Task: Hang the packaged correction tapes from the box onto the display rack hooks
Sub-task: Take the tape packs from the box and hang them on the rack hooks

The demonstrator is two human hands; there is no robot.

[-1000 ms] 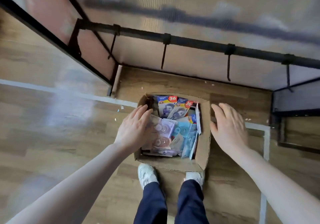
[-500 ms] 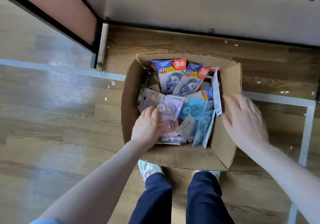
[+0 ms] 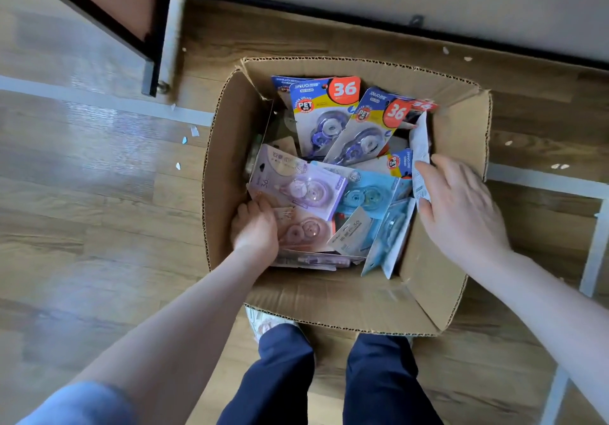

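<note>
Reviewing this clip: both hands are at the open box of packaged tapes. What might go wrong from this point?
1. The left hand digs in among overlapping pink and purple packs; pulling one may drag its neighbours along or bend a card.
2. The right hand touches a white pack standing on edge by the box wall; it may tip into the pile.
3. The hooks are out of view, so hanging means looking up again.
</note>
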